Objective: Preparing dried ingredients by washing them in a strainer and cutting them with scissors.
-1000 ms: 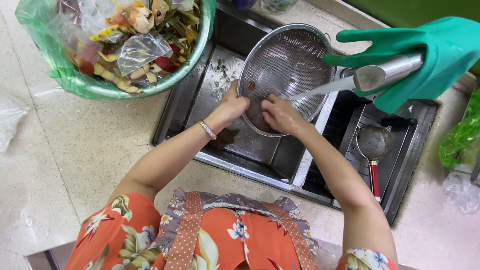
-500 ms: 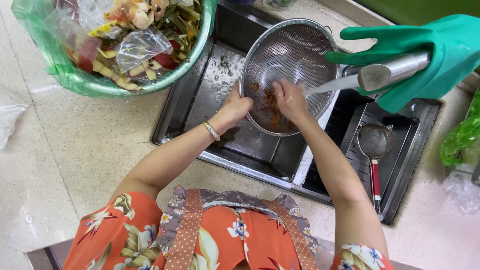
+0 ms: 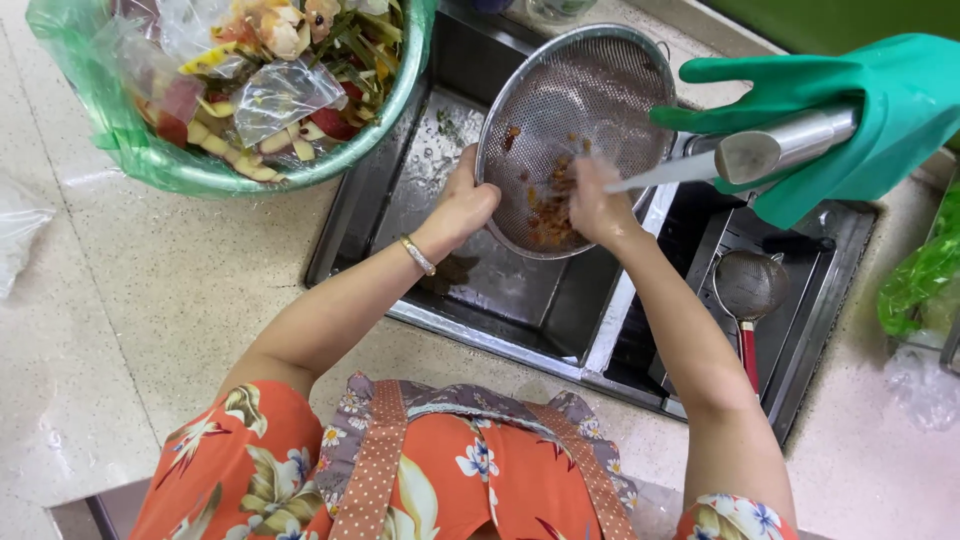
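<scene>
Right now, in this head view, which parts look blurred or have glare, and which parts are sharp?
Head view: even, soft light; the right hand in the metal strainer is motion-blurred, the left hand on its rim is sharper; the water stream is a pale streak; mild glare on the faucet and on the wet counter; edges bend slightly.

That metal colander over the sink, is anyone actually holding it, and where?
Yes. The left hand grips the metal colander by its near left rim, tilting it over the sink. The right hand reaches inside among the food scraps.
</scene>
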